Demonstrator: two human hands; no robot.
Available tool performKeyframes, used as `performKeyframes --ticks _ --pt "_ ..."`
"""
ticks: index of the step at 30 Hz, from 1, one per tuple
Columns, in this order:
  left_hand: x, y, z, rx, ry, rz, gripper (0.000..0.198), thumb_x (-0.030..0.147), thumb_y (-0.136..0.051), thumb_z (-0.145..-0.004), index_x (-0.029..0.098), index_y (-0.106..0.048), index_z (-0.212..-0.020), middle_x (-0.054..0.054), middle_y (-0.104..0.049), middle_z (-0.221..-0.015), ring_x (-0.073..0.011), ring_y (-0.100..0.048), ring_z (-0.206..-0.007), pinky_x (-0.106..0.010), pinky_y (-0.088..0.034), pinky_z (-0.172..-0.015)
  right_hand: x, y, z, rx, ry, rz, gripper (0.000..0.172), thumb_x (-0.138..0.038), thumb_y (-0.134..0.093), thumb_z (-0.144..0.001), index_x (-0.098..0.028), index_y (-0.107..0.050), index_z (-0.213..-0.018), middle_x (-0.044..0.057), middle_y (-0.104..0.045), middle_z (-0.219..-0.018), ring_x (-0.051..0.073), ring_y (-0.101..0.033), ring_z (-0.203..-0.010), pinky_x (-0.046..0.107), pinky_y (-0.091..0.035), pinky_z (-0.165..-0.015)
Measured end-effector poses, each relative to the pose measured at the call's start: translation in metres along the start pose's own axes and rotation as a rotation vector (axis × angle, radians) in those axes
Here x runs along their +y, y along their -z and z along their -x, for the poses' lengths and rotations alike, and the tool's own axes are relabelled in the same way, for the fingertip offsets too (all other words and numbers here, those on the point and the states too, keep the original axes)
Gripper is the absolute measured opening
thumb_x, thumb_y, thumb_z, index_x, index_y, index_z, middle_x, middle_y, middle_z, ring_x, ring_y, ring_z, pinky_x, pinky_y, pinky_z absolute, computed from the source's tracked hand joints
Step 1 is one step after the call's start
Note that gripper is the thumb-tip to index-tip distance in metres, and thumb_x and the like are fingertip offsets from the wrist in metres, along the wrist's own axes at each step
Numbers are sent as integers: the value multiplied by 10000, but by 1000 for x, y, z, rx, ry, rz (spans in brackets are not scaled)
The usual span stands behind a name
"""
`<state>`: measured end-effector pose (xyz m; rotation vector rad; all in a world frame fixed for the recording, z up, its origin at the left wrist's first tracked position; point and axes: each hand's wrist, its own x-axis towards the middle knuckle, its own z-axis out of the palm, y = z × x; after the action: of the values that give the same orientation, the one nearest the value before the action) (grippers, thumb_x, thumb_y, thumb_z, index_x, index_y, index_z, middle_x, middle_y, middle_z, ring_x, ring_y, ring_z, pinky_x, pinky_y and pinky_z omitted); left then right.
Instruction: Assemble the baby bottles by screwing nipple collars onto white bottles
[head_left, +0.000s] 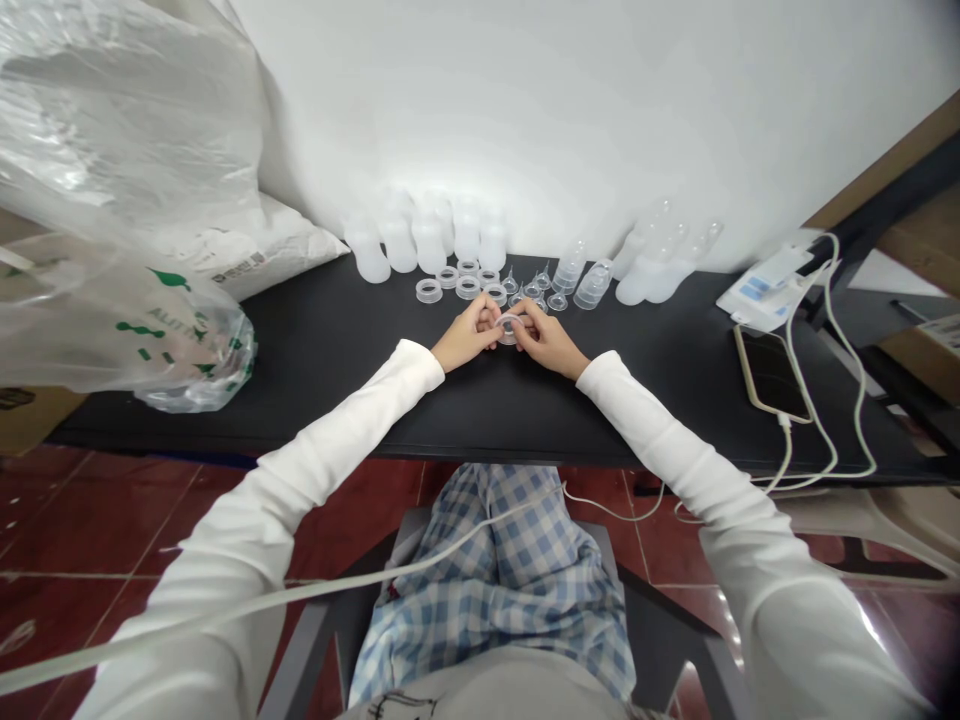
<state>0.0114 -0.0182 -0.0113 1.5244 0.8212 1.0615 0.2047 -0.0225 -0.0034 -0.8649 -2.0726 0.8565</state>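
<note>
My left hand and my right hand meet above the black table, with bent fingers closed on a clear plastic bottle collar ring. Whether anything sits inside that ring is too small to tell. Just beyond my fingers lie several loose collar rings of the same kind. Clear bottle nipples are grouped to the right of them, partly hidden by my right hand. Two clear, ribbed domed caps stand behind the nipples.
White bottles line the wall at the back left, and bottles with clear domed tops at the back right. Plastic bags bulge over the left end of the black table. A phone with white cables lies right.
</note>
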Motion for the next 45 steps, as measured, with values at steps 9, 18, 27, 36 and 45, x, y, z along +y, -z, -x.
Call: performKeyframes --ticks 9,18,27,36,45 --pt "8 -7 6 73 -77 -113 336 298 -805 -757 217 -482 -801 74 -501 -609 -62 -449 -506 -213 -363 -518 0 -1 0 27 1 65 277 -526 -533 -965 -256 -478 -933 -49 -598 -595 149 -548 -509 320 -479 -577" --pt "-4 -3 -1 81 18 -14 348 333 -809 -786 214 -498 -890 47 -581 -681 -98 -569 -587 -226 -435 -560 4 -2 -1 42 -33 -27 403 -631 -507 -969 -238 -478 -1052 -27 -634 -720 138 -609 -595 297 -509 -618" --pt "4 6 -7 135 -66 -20 200 199 -794 -730 166 -635 -847 -20 -697 -950 -117 -650 -825 -244 -511 -774 17 0 -6 61 -117 -259 555 -704 -494 -948 -272 -309 -1242 -65 -588 -780 80 -454 -498 231 -408 -487" --pt "-10 9 -11 154 -85 2 350 179 -827 -696 181 -583 -947 -21 -670 -912 -138 -656 -868 -289 -539 -848 5 -1 -3 56 -18 -90 516 -666 -656 -872 -225 -536 -1110 -36 -544 -804 66 -365 -534 241 -307 -491" --pt "4 46 -3 820 -368 -600 505 121 -623 -783 207 -506 -1266 -157 -486 -1446 -307 -415 -1447 -480 -369 -1201 11 0 -3 240 -31 -105 549 -658 -793 -736 -244 -467 -891 -44 -409 -724 101 -337 -584 267 -320 -523"
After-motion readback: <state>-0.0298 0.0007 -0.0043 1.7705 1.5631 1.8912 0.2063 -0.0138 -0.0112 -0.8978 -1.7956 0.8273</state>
